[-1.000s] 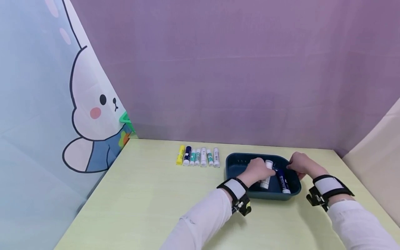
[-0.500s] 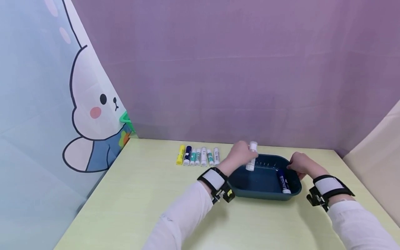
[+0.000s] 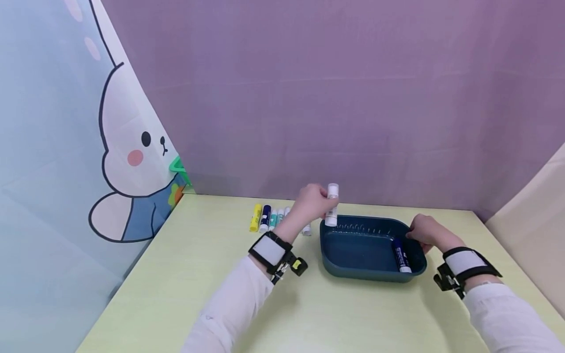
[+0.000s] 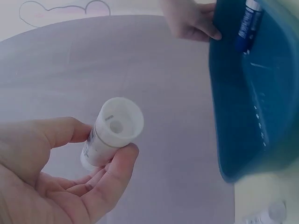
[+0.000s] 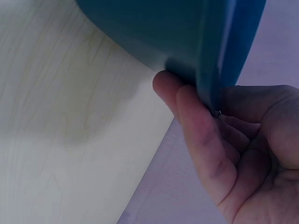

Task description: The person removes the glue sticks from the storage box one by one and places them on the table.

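My left hand [image 3: 310,202] pinches a white glue stick [image 3: 332,205] between thumb and fingers, raised over the left back corner of the dark teal bin [image 3: 366,278]. In the left wrist view the glue stick [image 4: 112,130] shows its hollow round end. At the bin's right end, my right hand [image 3: 427,231] grips the rim, thumb inside and fingers outside, as the right wrist view of that hand [image 5: 233,144] confirms. A dark blue glue stick [image 3: 401,256] lies in the bin's right side. Left of the bin stands a row of glue sticks, partly hidden behind my left hand.
The row begins with a yellow glue stick [image 3: 255,217] and a dark blue one [image 3: 265,218], then teal-and-white ones. They lie on the pale wooden table [image 3: 176,274]. A purple cloth [image 3: 335,98] hangs behind the table's back edge.
My left hand has lifted the white glue stick out of the bin and carried it up and left. The right hand has stayed on the rim.
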The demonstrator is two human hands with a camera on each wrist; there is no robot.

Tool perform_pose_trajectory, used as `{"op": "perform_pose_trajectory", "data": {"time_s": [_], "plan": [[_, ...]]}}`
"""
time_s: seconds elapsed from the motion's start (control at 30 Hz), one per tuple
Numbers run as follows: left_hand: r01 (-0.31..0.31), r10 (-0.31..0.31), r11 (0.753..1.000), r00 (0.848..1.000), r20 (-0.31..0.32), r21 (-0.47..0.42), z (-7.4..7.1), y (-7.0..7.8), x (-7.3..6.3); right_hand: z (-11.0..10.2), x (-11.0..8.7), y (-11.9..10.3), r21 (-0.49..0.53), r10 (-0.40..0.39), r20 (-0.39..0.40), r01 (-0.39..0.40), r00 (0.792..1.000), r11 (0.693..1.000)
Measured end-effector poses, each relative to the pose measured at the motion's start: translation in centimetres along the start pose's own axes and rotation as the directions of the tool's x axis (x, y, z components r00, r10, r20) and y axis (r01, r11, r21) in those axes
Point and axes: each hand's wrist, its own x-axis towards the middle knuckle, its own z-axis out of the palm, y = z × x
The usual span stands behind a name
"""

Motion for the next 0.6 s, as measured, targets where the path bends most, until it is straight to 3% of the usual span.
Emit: {"op": "perform_pose_trajectory", "data": {"time_s": [0.37, 0.6], "plan": [[0.101, -0.101, 0.995, 0.994, 0.03, 0.003, -2.1, -4.3, -1.6, 0.0, -0.1, 0.1, 0.011, -0.007, -0.009, 0.007, 1.0, 1.0], [0.168, -0.169, 0.986, 0.983, 0.07, 0.012, -2.3, -6.7, -2.3, 0.0, 0.0, 0.0, -0.002, -0.002, -0.008, 0.002, 1.0, 1.0]]}}
